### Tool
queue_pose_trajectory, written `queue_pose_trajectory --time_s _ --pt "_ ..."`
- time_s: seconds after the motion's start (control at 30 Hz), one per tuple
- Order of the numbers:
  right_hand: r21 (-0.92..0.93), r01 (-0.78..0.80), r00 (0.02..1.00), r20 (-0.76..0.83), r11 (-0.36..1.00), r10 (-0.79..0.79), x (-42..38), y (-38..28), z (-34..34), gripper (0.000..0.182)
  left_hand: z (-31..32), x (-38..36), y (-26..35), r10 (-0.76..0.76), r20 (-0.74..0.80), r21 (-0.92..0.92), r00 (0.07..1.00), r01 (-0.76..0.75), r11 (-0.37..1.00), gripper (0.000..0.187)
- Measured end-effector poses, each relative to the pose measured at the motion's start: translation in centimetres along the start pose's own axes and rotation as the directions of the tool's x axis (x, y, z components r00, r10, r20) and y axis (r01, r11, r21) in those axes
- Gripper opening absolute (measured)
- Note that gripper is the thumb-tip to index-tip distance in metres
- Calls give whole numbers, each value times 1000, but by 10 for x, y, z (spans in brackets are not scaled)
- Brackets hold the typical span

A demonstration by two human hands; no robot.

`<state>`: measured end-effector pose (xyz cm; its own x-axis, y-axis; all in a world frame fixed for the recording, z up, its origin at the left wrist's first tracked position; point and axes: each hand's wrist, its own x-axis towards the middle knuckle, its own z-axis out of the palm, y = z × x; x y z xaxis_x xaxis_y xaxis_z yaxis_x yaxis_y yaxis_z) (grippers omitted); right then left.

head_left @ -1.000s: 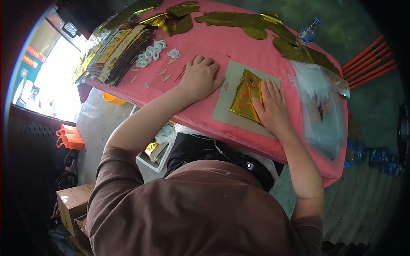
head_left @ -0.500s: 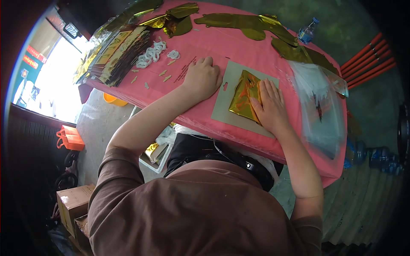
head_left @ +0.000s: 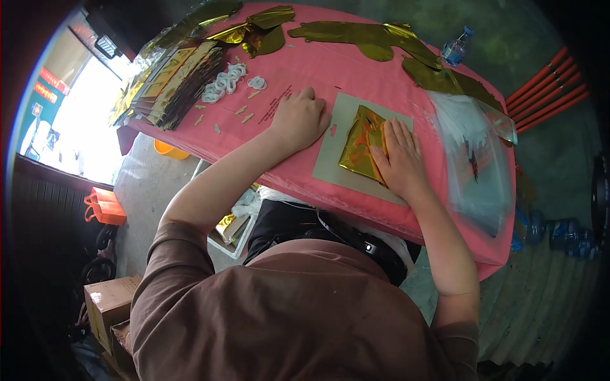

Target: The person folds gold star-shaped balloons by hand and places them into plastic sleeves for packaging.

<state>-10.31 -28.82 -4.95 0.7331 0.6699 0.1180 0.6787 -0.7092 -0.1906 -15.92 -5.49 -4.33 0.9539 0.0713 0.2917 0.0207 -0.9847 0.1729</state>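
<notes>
A folded gold foil balloon [head_left: 363, 143] lies on a grey card [head_left: 327, 159] with a red-edged hang slot at its left side. My right hand [head_left: 401, 155] rests flat across the foil's right part, fingers extended side by side. Left of the card, my left hand [head_left: 298, 120] is closed on the table, its fingers curled down. Whatever those fingers may hold is hidden. Printed text of what looks like a clear plastic bag [head_left: 274, 106] shows beside it.
On the pink-covered table [head_left: 356, 76] are stacked packets [head_left: 175, 82], white ribbon coils [head_left: 223, 84], small clips [head_left: 244, 113], gold foil balloons [head_left: 337, 30] and clear bags [head_left: 480, 165]. A bottle [head_left: 457, 46] stands at the far right edge; a white bin [head_left: 232, 235] sits below.
The card and foil appear shifted very slightly left in view. Both hands keep nearly the same pose.
</notes>
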Motion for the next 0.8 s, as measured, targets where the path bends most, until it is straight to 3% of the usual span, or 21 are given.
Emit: queue_pose_trajectory --time_s 0.1,0.43,0.73,0.8 --pt "-2 1 1000 -3 1000 -1 0 1 1 64 -2 -6 3 24 -90 9 996 -23 1000 30" --pt "17 11 1000 -22 1000 -11 -1 1 1 63 6 -3 -4 37 -96 -7 995 -38 999 27" --pt "15 9 1000 -30 1000 -8 -1 0 1 63 4 2 -6 54 -65 -154 996 -63 986 22" --pt "13 6 1000 -28 1000 -5 -1 1 2 63 -5 1 1 -17 -76 -232 997 -1 973 26"
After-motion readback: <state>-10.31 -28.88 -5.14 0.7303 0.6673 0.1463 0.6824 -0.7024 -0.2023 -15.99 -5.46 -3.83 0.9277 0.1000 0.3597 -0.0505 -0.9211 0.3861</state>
